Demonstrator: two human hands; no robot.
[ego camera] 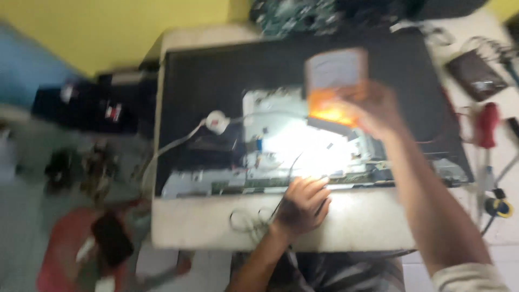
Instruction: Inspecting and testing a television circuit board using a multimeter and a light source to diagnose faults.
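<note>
The picture is blurred by motion. My right hand holds up an orange meter with a pale dial face, above a large black panel lying flat on the table. A brightly lit white circuit area sits in the panel's lower middle. My left hand rests at the panel's near edge, fingers curled around thin dark probe leads that run over the board. A white cable with a round plug lies on the panel's left side.
A white table carries the panel. At the right lie a red-handled tool, a dark brown board with wires and a yellow-black roll. On the floor at left stand dark parts and a red stool.
</note>
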